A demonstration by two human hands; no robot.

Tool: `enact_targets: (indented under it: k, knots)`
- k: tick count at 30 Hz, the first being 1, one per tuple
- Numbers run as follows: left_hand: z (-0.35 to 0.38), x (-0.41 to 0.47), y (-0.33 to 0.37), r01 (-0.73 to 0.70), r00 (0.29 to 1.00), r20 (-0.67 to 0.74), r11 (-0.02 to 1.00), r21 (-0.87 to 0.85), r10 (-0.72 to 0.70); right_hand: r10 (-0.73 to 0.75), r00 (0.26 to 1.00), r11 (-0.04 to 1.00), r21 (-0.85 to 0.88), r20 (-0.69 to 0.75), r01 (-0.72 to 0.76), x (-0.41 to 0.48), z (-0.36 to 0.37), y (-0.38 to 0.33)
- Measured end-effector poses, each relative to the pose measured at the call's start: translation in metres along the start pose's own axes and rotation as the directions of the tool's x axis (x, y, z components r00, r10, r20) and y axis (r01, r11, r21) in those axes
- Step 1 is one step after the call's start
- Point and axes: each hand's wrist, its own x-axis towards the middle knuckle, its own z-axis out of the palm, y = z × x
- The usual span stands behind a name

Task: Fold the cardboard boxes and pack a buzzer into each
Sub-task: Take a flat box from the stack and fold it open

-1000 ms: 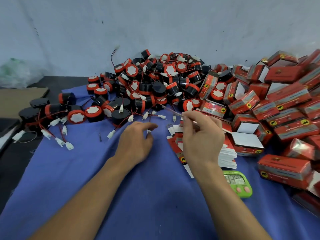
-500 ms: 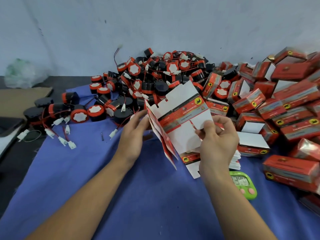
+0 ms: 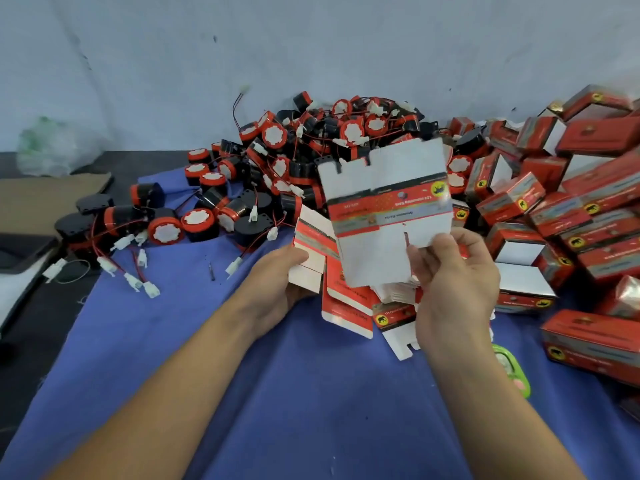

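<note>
A flat unfolded red and white cardboard box (image 3: 384, 206) stands upright above the blue cloth. My right hand (image 3: 453, 285) pinches its lower right edge. My left hand (image 3: 277, 282) grips its left panels (image 3: 313, 244), which fold back toward me. Below the held box lies a small stack of flat box blanks (image 3: 349, 306). A big heap of black and red buzzers (image 3: 311, 150) with red wires and white connectors lies behind, along the wall.
Many folded red boxes (image 3: 568, 209) are piled at the right. A green timer (image 3: 512, 372) lies by my right forearm. Loose buzzers (image 3: 162, 230) and connectors spread at the left. Brown cardboard (image 3: 41, 199) and a plastic bag (image 3: 48, 150) sit at the far left.
My right hand lifted a flat box from the stack and raised it upright. My left hand came off the cloth and took hold of the box's left side.
</note>
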Motion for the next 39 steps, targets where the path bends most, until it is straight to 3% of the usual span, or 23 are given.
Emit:
enact_targets:
  k: [3,5,9,12,15,19,23,25,29,33,36,39]
  knots:
    - [-0.007,0.000,0.006,0.012,0.998,0.055,0.997,-0.074,-0.008,0.239,0.967,0.954,0.164,0.090,-0.251,-0.004,0.003,0.004]
    - [-0.008,0.001,0.006,-0.014,1.000,-0.019,0.997,-0.079,0.013,0.305,0.942,0.929,0.175,0.138,-0.327,-0.006,0.004,0.009]
    - [-0.007,0.000,0.009,-0.069,0.969,-0.239,0.997,-0.042,0.058,0.300,0.931,0.910,0.229,0.208,-0.345,-0.003,0.003,0.007]
    - [-0.016,-0.007,0.019,-0.102,0.943,-0.314,0.994,0.048,0.112,0.298,0.926,0.901,0.251,0.233,-0.353,0.000,0.001,0.000]
    - [-0.028,-0.014,0.036,-0.124,0.926,-0.360,0.992,0.001,0.116,0.306,0.927,0.890,0.281,0.216,-0.359,-0.001,0.001,-0.005]
    - [-0.019,-0.012,0.047,-0.153,0.941,-0.308,0.988,-0.026,0.138,0.345,0.900,0.855,0.307,0.266,-0.419,0.000,-0.001,-0.010]
    - [0.024,-0.012,0.025,-0.070,0.997,-0.012,0.997,-0.026,0.070,0.360,0.857,0.872,0.193,0.369,-0.450,-0.004,0.001,-0.009]
    - [0.036,-0.016,0.014,-0.047,0.998,-0.049,0.999,0.022,0.048,0.353,0.870,0.894,0.150,0.344,-0.422,-0.006,0.003,-0.004]
    - [0.030,-0.014,0.027,-0.144,0.963,-0.204,0.978,0.150,0.173,0.364,0.899,0.919,0.064,0.244,-0.389,-0.007,0.004,0.004]
    - [-0.016,-0.017,0.036,-0.126,0.981,-0.146,0.992,0.002,0.125,0.239,0.955,0.929,-0.327,0.178,-0.171,-0.010,0.007,0.007]
    - [-0.041,-0.023,0.034,-0.047,0.991,-0.120,0.997,0.061,0.054,0.063,0.940,0.737,-0.651,0.335,0.183,-0.013,0.005,0.010]
    - [-0.057,-0.030,0.035,0.037,0.998,0.040,0.952,0.305,-0.052,0.105,0.874,0.576,-0.745,0.475,0.336,-0.020,0.005,0.017]
